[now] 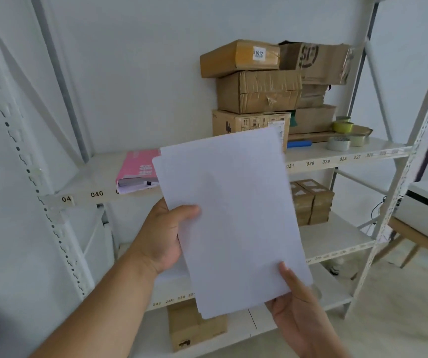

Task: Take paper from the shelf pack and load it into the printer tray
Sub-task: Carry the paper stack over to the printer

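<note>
Head view: paper (231, 218), a thin white stack, held in the air in front of the shelf (336, 157). Left hand (161, 239) grips its left edge, thumb on top. Right hand (298, 306) pinches the lower right corner, fingers closed on it. Pink pack (136, 167) lies open-ended on the shelf behind.

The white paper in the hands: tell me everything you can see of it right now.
The white paper is a thin stack of plain, blank sheets, slightly fanned so a second edge shows at the top left. It is held up in front of the shelf, tilted with its top leaning right. The left hand pinches its left edge, thumb on the front; the right hand supports the lower right corner. It looks flat and uncreased, and touches nothing else.
</note>
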A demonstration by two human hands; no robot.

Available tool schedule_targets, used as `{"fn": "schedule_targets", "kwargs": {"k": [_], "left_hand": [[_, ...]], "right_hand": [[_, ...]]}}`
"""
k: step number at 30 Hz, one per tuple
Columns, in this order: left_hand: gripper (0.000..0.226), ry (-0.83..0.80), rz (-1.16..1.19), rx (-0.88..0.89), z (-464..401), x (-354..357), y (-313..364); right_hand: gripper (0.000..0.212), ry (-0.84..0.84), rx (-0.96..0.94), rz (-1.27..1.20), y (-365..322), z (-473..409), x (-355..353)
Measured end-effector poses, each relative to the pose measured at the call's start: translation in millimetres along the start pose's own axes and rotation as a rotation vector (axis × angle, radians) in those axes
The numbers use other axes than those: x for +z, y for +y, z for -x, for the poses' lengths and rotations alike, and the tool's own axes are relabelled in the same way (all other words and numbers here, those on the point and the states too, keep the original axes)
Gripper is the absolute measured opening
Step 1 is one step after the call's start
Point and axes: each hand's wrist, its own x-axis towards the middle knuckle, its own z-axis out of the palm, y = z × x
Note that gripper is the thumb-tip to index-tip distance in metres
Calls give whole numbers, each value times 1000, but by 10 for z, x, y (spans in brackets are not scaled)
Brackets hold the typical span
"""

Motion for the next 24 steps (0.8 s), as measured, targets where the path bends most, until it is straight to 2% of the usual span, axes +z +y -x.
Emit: {"fn": "schedule_targets", "kwargs": {"k": [2, 4, 5, 7, 10, 14, 17, 19, 21, 24], "left_hand": [[34, 13, -29, -27, -29, 57, -94], [30, 1, -77, -66, -50, 129, -189], [30, -7, -112, -85, -53, 186, -231], [33, -54, -179, -123, -52, 336, -313], [30, -109, -215, -173, -91, 549, -441], [23, -210, -68, -263, -178, 671, -539], [41, -338, -32, -298, -279, 640, -642], [45, -350, -40, -304, -342, 626, -741], [36, -337, -66, -287, -387, 657, -794], [30, -290, -36, -228, -500, 732, -821]], "right_hand": [[54, 60, -51, 113, -202, -2, -203], [69, 103, -115, 412, -463, 5, -334], [68, 86, -130, 571, -582, 0, -359], [51, 17, -138, 744, -754, -24, -345], [34, -2, -177, 826, -879, -36, -256], [50, 131, -207, 876, -905, 49, -394], [60, 153, -240, 883, -951, 170, -445], [63, 172, -270, 836, -964, 227, -425], [65, 159, -280, 724, -973, 306, -429], [55, 125, -180, 628, -965, 477, -555]]}}
